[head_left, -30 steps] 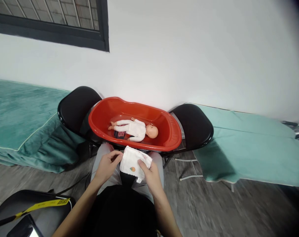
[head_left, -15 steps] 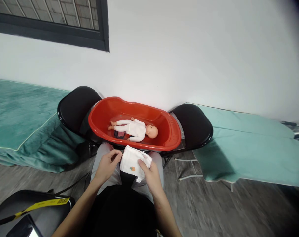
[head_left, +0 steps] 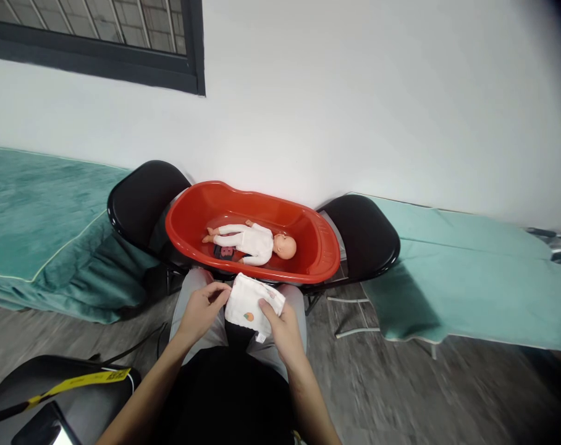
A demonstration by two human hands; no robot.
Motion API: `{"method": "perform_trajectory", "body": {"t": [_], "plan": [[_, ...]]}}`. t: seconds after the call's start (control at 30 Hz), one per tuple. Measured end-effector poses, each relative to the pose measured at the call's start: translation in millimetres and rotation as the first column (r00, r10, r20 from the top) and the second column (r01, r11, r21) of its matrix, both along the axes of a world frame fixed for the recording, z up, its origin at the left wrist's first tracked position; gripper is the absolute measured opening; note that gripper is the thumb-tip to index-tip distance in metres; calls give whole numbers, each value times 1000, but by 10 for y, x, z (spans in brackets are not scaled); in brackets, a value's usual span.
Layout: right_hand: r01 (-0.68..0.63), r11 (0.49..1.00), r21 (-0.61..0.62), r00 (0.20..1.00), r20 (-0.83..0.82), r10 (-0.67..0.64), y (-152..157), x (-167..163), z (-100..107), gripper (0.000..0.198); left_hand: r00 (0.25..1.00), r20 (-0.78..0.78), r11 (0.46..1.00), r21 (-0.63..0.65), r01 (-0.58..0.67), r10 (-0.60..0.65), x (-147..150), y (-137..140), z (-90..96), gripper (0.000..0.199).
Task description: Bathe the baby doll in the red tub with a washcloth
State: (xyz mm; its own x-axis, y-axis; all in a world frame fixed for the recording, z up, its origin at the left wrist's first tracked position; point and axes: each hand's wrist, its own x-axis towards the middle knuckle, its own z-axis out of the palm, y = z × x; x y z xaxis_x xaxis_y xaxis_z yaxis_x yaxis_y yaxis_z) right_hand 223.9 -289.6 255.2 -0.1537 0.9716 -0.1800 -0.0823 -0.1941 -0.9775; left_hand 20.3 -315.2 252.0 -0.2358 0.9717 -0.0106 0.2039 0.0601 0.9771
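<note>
**Folded cloth held in both hands, just short of the red tub**

A red plastic baby bathtub rests across two black folding chairs, its long axis running left to right in front of the seated person, with teal-covered cots to either side. In the tub lies a baby doll in a white suit, along the same axis, head to the right and feet to the left.

Just nearer than the tub's front rim, over the person's knees, is a folded white cloth with a small orange print. The left hand pinches its left edge with curled fingertips; the right hand grips its lower right side, thumb laid on top. Both hands are closed on the cloth. The doll lies straight ahead of them, beyond the rim; its head sits nearer the right hand, its legs nearer the left.
</note>
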Motion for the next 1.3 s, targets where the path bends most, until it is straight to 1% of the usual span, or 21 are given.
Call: {"method": "perform_trajectory", "body": {"t": [0.1, 0.23, 0.37, 0.63, 0.87, 1.07, 1.3], "plan": [[-1, 1000, 11, 1000, -1, 1, -1, 0, 7, 62, 1000, 9, 1000, -24, 18, -18, -5, -2, -13, 35], [-11, 1000, 8, 1000, -10, 11, -3, -2, 1, 59, 1000, -10, 1000, -24, 15, -15, -8, -3, -17, 35], [-19, 1000, 3, 1000, -4, 19, -2, -2, -19, 61, 1000, -27, 999, -37, 8, -9, -10, 0, -9, 36], [-26, 1000, 8, 1000, 13, 26, 8, 4, -30, 62, 996, -83, 1000, -19, 13, -15, -10, -2, 7, 34], [-12, 1000, 1, 1000, 17, 12, 6, -3, 9, 62, 998, -70, 1000, -6, -3, 3, -12, 12, 8, 33], [-13, 1000, 10, 1000, 14, 13, 9, -1, -28, 60, 998, -65, 1000, -6, 5, -5, -22, 8, -16, 33], [-11, 1000, 23, 1000, 7, 11, 14, 6, -47, 59, 1000, -24, 999, -34, 4, -4, -43, 9, -49, 33]]}}
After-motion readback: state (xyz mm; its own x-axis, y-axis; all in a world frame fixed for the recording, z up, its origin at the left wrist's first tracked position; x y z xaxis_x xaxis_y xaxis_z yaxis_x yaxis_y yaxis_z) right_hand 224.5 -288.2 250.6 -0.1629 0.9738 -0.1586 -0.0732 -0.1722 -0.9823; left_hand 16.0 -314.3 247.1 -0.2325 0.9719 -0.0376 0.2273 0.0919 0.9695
